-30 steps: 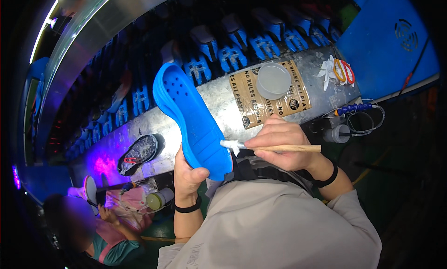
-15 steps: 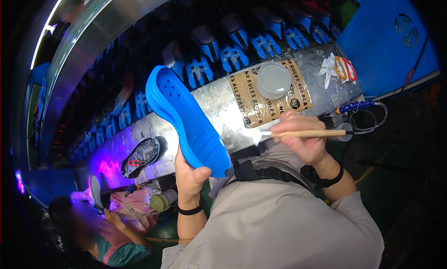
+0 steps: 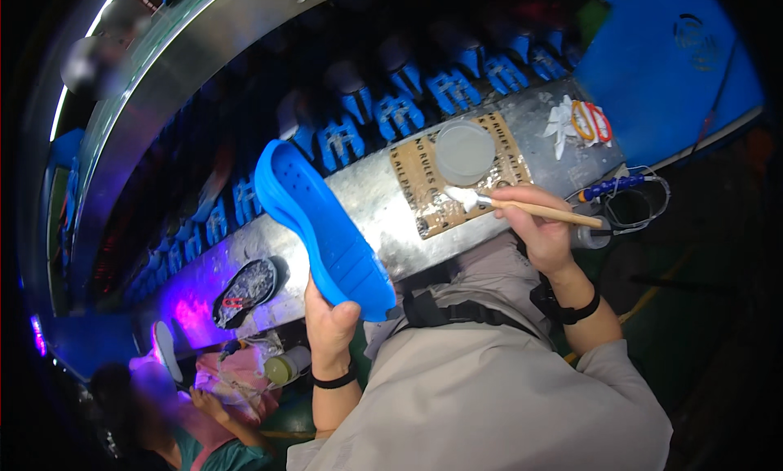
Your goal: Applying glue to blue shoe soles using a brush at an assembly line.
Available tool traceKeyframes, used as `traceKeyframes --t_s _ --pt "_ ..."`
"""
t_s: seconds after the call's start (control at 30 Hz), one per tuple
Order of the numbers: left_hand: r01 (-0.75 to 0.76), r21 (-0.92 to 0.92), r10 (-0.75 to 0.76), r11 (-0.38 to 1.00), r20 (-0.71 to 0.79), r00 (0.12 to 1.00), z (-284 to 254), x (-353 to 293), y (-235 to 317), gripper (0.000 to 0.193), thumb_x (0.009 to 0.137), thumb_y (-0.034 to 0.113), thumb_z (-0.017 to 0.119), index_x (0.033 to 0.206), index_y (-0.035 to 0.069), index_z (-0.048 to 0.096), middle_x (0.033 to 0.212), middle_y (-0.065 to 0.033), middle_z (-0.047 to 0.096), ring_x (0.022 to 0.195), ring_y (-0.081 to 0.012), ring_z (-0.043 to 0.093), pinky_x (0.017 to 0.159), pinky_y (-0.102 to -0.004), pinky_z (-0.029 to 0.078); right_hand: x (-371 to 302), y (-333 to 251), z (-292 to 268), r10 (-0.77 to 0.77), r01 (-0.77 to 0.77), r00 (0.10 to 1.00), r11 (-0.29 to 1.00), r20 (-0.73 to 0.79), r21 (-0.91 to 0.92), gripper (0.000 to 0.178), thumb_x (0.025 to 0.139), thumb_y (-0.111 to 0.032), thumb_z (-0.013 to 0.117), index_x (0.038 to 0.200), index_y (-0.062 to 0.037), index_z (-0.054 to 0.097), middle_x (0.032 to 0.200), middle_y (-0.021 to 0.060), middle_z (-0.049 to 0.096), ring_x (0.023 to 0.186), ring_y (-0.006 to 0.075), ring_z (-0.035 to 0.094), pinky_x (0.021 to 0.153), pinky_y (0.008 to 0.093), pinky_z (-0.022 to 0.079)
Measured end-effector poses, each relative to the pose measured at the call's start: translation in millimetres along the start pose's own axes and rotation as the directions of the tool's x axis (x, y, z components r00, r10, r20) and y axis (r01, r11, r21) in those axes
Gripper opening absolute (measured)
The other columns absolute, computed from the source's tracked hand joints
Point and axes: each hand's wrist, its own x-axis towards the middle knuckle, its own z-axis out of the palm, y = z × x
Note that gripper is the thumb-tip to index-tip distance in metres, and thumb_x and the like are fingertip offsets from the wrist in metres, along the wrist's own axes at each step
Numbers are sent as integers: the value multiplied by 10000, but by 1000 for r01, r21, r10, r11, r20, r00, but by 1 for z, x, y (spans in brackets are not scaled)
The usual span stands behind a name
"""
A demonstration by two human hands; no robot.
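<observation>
My left hand (image 3: 329, 328) is closed round the heel end of a blue shoe sole (image 3: 330, 238), thumb on its rim. The sole is tilted, its hollow inner face towards me, with small holes near the far end. My right hand (image 3: 545, 238) grips a brush (image 3: 571, 217) by its wooden handle. Its white bristles point left, over a sheet of printed brown cardboard (image 3: 424, 198) and apart from the sole. On that cardboard stands a round translucent tub (image 3: 465, 153), close beyond the bristles.
Behind the metal bench (image 3: 367, 181), rows of blue shoe holders (image 3: 400, 114) carry shoe parts. Yellow and red scissor handles (image 3: 591, 122) lie by white scraps at right. A black tray (image 3: 246, 291) sits at left. A co-worker (image 3: 204, 426) holds a pale sole (image 3: 167, 349) at lower left.
The brush in my right hand has moved from the bench's near edge to over the cardboard near the tub. The sole has shifted slightly down in the view.
</observation>
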Motion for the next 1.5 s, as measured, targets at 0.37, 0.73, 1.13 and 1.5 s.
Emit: traceKeyframes --t_s 0.37,0.73,1.13,1.5 --pt "85 -28 -82 996 85 993 5 1 -8 1053 716 602 854 1396 -78 425 1191 -188 653 1007 -274 706 809 -381 610 58 23 -17 0 -9 1000 907 -20 -422 142 898 -100 697 1001 -13 740 911 89 749 721 162 672 660 291 522" --pt "154 -95 -139 983 149 979 -8 3 -26 983 737 524 862 1397 -66 435 1162 -170 657 965 -247 700 816 -367 590 57 24 -17 14 -53 995 912 -100 -407 158 875 -112 725 998 -15 746 886 106 745 703 183 669 634 297 517" --pt "233 -184 -192 955 214 958 2 3 -16 1008 732 470 873 1442 -61 393 1230 -183 640 1073 -271 683 916 -394 573 33 -4 29 -218 247 916 968 336 -46 198 831 -32 734 1027 -7 753 897 119 746 792 232 682 728 344 523" --pt "166 -132 -144 977 165 976 15 2 -10 1114 692 643 850 1426 -57 391 1183 -194 643 943 -267 715 810 -366 612 23 -11 33 -316 407 823 908 471 -101 164 807 -54 743 965 -12 759 860 80 731 750 238 628 720 352 495"
